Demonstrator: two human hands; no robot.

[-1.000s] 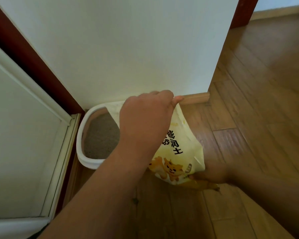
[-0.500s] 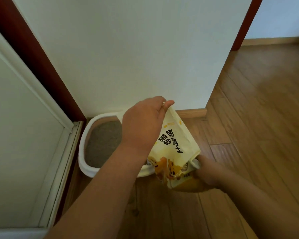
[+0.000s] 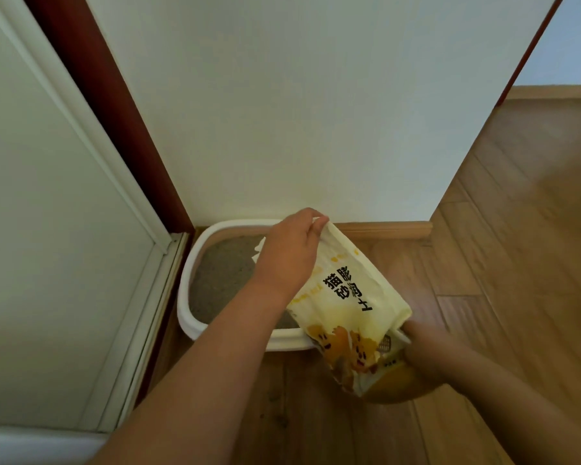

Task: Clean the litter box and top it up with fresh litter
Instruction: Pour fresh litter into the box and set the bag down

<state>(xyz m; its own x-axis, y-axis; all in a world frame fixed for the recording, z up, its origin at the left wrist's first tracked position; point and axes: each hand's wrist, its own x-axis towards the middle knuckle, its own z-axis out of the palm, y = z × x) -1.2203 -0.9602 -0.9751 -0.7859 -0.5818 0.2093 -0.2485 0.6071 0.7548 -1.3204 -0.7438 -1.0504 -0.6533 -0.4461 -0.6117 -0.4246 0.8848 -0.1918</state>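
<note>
Home: wood floor (image 3: 517, 263), white wall (image 3: 299, 112), litter box (image 3: 195, 317) in corner.

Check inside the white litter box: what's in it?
The litter box holds grey litter, visible across its left part. The left hand, its forearm and the yellow litter bag cover the right part, so what lies there cannot be seen.
</note>
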